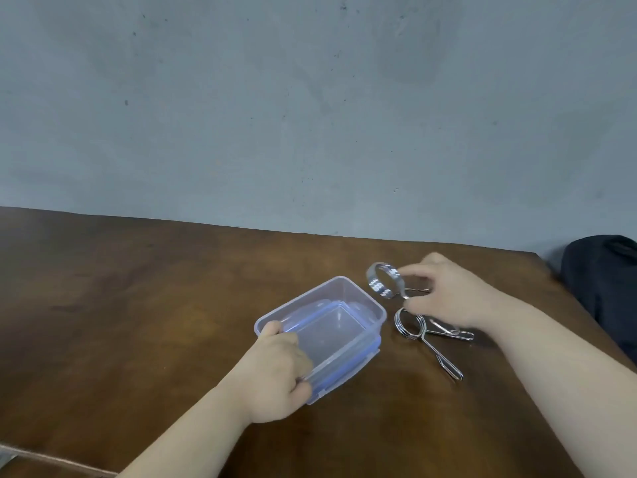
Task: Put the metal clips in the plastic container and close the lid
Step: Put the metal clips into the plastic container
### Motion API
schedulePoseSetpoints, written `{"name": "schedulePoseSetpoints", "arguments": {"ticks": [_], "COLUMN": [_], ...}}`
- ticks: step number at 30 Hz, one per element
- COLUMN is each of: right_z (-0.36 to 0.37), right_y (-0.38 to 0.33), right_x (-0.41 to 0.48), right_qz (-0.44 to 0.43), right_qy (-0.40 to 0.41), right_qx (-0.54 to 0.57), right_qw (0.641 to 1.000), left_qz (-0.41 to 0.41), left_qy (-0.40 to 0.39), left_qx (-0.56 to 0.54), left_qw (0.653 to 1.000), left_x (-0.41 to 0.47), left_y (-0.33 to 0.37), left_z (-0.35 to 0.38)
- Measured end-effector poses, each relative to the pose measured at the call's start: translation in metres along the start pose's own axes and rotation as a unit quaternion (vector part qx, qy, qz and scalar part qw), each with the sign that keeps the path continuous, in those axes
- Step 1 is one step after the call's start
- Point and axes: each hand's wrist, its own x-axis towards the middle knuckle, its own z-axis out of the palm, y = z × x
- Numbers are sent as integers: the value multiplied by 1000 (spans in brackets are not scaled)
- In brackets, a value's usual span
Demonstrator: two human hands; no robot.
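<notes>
A clear plastic container (358, 301) stands open and empty on the brown table, resting on its blue-edged lid (348, 370). My left hand (279, 367) grips its near left corner. My right hand (451, 291) pinches a coiled metal clip (381, 281) by its handles and holds it lifted just right of the container's far corner. A second metal clip (412, 326) lies on the table to the right of the container, its long handles pointing toward me and to the right.
The wooden table (138, 305) ends at a grey wall behind. A dark bag or cushion (606, 288) sits past the table's right edge. The table's near edge shows at the lower left.
</notes>
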Motion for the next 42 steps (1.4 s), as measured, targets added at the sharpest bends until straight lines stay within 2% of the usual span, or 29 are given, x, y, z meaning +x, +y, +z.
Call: {"name": "schedulePoseSetpoints", "arguments": {"ticks": [5,8,11,15,19,23,27,31,34,37,38,40,42], "right_z": [29,52,74,95,100,101,106,88,59,34,30,29,36], "right_y": [-67,-74,-66,-56,-55,-57,-57,-57,-40,-3,12,41,60], "right_x": [22,37,45,47,46,46,47,39,29,6,-2,-17,-29], "right_qz": [-97,-90,-90,-124,-190,-212,-219,-170,-157,-72,-36,37,96], "right_qy": [-132,-206,-244,-236,-238,-247,-224,-170,-45,100,123,96,2], "right_qx": [-96,-152,-217,-216,-216,-224,-222,-126,-40,71,80,30,-43], "right_qw": [982,962,941,939,928,919,923,963,986,990,989,994,994], "left_qz": [60,72,77,76,69,10,15,15,13,13,9,1,-2], "left_qy": [-20,-36,-55,-48,-5,61,84,83,84,84,82,77,74], "left_qx": [-17,-22,-36,-39,-41,-60,-109,-104,-110,-119,-124,-140,-153], "left_qw": [998,997,995,995,997,996,990,991,990,989,989,987,985], "left_x": [5,5,4,1,-9,-25,-25,-22,-23,-23,-23,-22,-22], "left_y": [-3,-5,-7,-8,-12,-15,-12,-14,-13,-12,-13,-14,-16], "left_z": [1,0,-4,-4,4,18,19,18,18,17,17,17,18]}}
